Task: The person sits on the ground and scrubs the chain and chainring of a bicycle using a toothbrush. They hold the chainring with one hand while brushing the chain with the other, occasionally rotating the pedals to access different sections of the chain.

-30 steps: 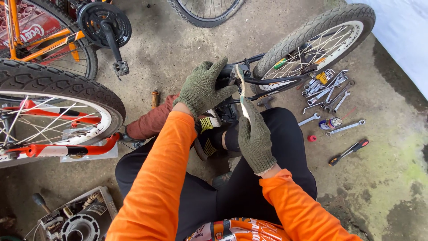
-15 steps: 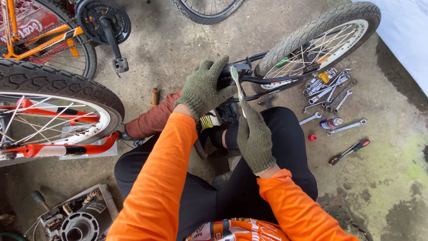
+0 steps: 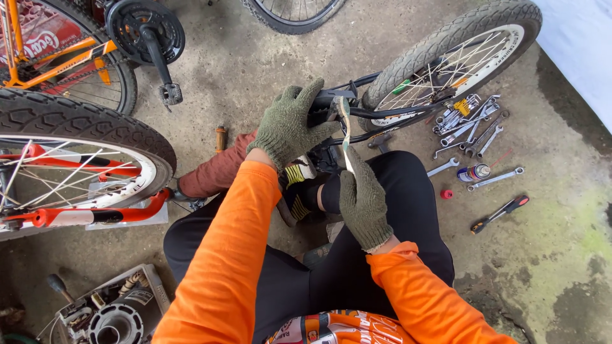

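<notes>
While the person squats on the concrete floor point(image 3: 255, 57), both hands in green knitted gloves meet at a small bicycle lying just ahead of the knees. The left hand point(image 3: 290, 124) is closed around a dark frame part point(image 3: 326, 100). The right hand point(image 3: 363, 197), just below it, pinches the lower end of a slim pale tool point(image 3: 345, 124) whose upper end stands against that part. Whether the tip sits in a slot or only rests there cannot be told.

The step in hand looks like prying or levering at this spot, early rather than finished. A further move calls for the left hand to hold the part steady and for a careful push along the tool, so the tip does not slip towards the spoked wheel point(image 3: 456, 57) beyond the hands.

To the right of the right hand lie a spread of wrenches point(image 3: 475, 124), a small spray can point(image 3: 475, 172) with a dark body and red top, a loose red cap point(image 3: 446, 193) and a screwdriver point(image 3: 500, 213) with a red-and-black handle. Far to the left of the left hand, an orange bicycle carries a red panel with white lettering point(image 3: 44, 35). Nearer, a white label strip point(image 3: 121, 213) lies beside a red fork, and a green sticker point(image 3: 401, 86) sits on the small wheel's rim.
</notes>
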